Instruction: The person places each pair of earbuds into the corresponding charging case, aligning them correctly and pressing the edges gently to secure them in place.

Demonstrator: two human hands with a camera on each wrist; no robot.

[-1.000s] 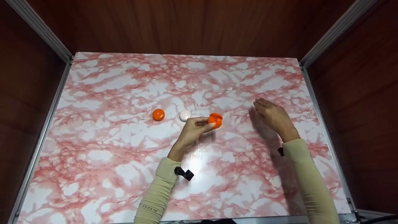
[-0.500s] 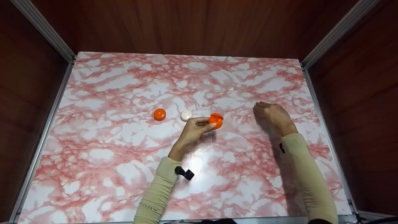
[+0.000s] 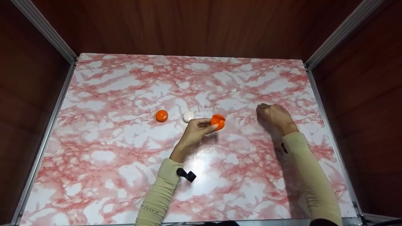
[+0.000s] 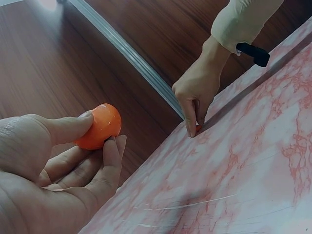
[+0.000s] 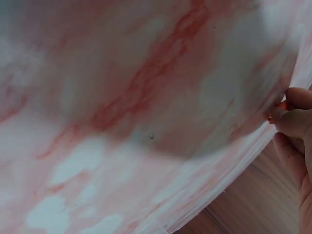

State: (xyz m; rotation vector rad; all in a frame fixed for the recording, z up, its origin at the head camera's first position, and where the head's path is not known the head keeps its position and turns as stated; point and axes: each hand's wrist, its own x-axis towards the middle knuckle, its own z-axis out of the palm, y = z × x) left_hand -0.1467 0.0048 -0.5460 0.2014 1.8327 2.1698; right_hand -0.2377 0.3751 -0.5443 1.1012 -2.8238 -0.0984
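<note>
My left hand (image 3: 194, 131) pinches a small round orange case (image 3: 218, 122) with its lid up, held above the table; a hollow shows inside in the head view. In the left wrist view, thumb and fingers hold the glossy back of that case (image 4: 106, 126). Off to the right, my right hand (image 3: 276, 117) is down at the tabletop. Its fingertips pinch a small orange piece (image 5: 280, 112), mostly hidden by the fingers and too small to identify. Also in the left wrist view, a sliver of the orange piece (image 4: 198, 128) shows under my right hand (image 4: 197, 90).
A smooth orange round case (image 3: 162, 115) lies on the table left of my left hand. Beside it, a white round case (image 3: 188, 116) sits just behind my left knuckles. Dark wooden panels (image 3: 194, 28) enclose the pink marbled table (image 3: 103, 175) at the back and sides.
My right hand has lowered slightly toward me, and its straight fingers have drawn together into a pinch at the table. The left hand keeps holding the lidded case in nearly the same place.
</note>
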